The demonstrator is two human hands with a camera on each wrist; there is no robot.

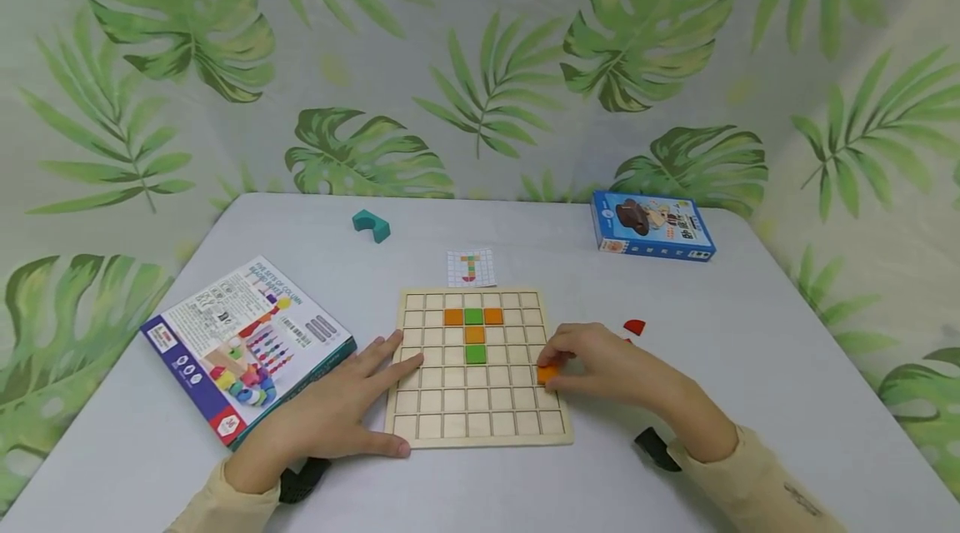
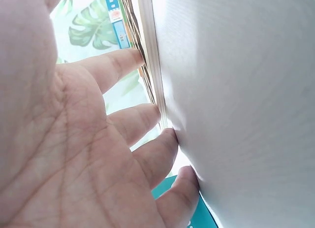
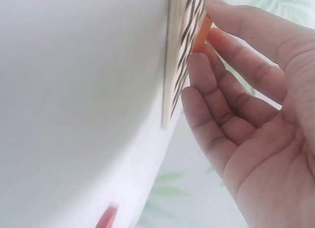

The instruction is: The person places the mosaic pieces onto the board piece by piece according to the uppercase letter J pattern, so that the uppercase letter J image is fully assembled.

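A square wooden grid board (image 1: 442, 404) lies on the table before me. Orange tiles (image 1: 453, 317) and green tiles (image 1: 476, 354) sit in its upper middle cells in a T shape. At the board's right edge my right hand (image 1: 600, 362) pinches an orange tile (image 3: 203, 35) between thumb and fingers. My left hand (image 1: 337, 400) rests spread, its fingers on the board's left side and its thumb by the lower left corner. Just beyond the board lies a small pattern card (image 1: 471, 267) with a coloured figure on a grid.
Right of the board lies a red quarter-round piece (image 1: 634, 326), with another bit of red partly hidden by the hand. A white and purple box (image 1: 247, 350) stands at left, a blue box (image 1: 652, 225) at back right. A teal arch block (image 1: 371, 225) sits at back left.
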